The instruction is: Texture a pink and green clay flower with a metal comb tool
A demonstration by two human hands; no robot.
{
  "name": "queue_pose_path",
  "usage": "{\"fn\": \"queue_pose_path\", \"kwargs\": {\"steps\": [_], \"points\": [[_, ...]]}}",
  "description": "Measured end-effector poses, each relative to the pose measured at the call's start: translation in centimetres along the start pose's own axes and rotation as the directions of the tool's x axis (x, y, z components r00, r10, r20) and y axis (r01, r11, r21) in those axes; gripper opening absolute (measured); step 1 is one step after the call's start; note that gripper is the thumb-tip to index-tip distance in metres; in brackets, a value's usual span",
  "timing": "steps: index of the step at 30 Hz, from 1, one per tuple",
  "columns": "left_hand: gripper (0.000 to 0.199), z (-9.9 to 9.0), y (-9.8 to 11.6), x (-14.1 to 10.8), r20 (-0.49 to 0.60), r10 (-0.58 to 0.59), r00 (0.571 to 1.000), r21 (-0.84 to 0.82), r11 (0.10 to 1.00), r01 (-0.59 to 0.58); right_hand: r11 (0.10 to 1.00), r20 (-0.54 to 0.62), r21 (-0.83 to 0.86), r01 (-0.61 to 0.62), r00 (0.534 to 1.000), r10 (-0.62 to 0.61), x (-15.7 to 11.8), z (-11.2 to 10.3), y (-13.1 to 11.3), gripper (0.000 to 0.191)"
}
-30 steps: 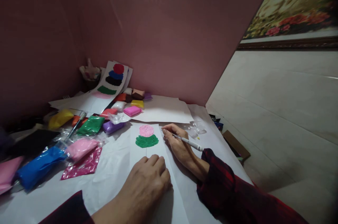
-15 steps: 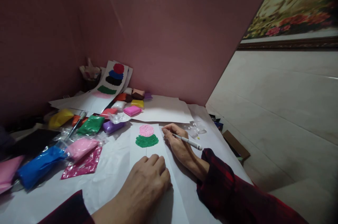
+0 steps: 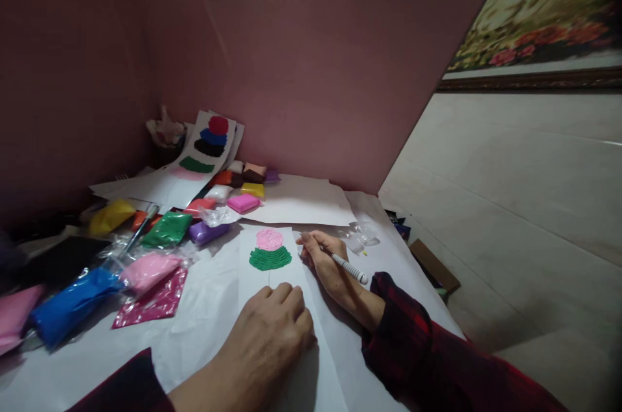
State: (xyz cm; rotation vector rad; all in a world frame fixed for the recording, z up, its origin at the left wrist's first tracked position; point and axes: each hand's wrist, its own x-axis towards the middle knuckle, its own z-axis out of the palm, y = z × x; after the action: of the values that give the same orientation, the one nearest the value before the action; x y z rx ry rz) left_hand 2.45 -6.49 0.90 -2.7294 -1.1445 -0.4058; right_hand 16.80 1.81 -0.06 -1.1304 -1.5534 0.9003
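My left hand (image 3: 272, 328) rests on the lower part of a white paper strip (image 3: 250, 289), back upward. Its fingers are curled in and pressed together, and whatever lies under them, if anything, is hidden. In my right hand (image 3: 333, 269), closed in a writing grip at the strip's upper right edge, is a white pen (image 3: 347, 266) with dark stripes. Its blunt end points back toward my sleeve, and the tip is hidden by my fingers. On the strip sit a textured pink clay circle (image 3: 269, 240) and a ridged green clay band (image 3: 270, 259) below it. A thin line runs down from the green.
Bags of coloured clay, including green (image 3: 169, 229), blue (image 3: 75, 305) and pink (image 3: 150, 273), crowd the left. A strip with several coloured patches (image 3: 201, 151) leans at the back. Blank sheets (image 3: 301, 198) lie behind my hands, with clear plastic (image 3: 359, 237) on the right.
The pen has turned slightly in my right hand, its blunt end shifting a little left and down, and the fingers have changed pose. My left hand has stayed put.
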Motion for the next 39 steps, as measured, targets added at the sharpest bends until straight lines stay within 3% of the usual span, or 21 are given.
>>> {"fn": "queue_pose_path", "kwargs": {"steps": [19,27,34,39], "points": [[0.006,0.13,0.03,0.09,-0.01,0.003,1.0,0.013,1.0,-0.003,0.997,-0.015,-0.046,0.055,0.998,-0.055,0.22,0.05,0.64,0.03],[0.005,-0.21,0.12,0.18,0.031,0.0,1.0,0.012,1.0,-0.001,0.997,0.017,-0.08,0.016,1.0,-0.014,0.11,0.03,0.2,0.029],[0.006,-0.06,0.18,0.09,0.029,-0.007,1.0,0.009,1.0,0.007,0.992,-0.028,-0.129,0.016,0.999,-0.02,0.21,-0.08,0.55,0.028],[0.007,0.09,0.02,0.09,0.011,0.001,1.0,0.017,1.0,-0.001,0.997,-0.003,-0.059,-0.042,0.999,0.042,0.49,-0.12,0.45,0.025]]}}
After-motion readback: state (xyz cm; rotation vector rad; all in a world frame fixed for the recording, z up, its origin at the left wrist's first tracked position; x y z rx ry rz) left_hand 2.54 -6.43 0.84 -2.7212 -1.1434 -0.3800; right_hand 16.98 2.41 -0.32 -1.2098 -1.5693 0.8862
